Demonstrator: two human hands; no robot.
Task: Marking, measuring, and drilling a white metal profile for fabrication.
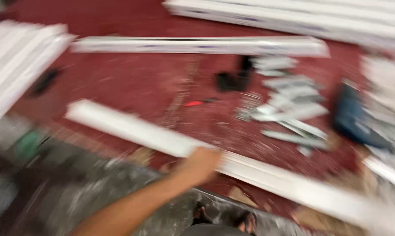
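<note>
One hand (200, 165) shows, which side unclear, fingers closed over a long white profile (132, 130); its axis runs ten to four o'clock across the red floor (132, 78).

The long white bar (162, 139) looks like smooth plastic with a faint sheen. The floor (132, 78) is matt red, rough and dusty. The short pieces (289, 94) near its right edge look like dull grey metal.

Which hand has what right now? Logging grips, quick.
Left hand: closed on the long white profile bar.
Right hand: not in view.
</note>
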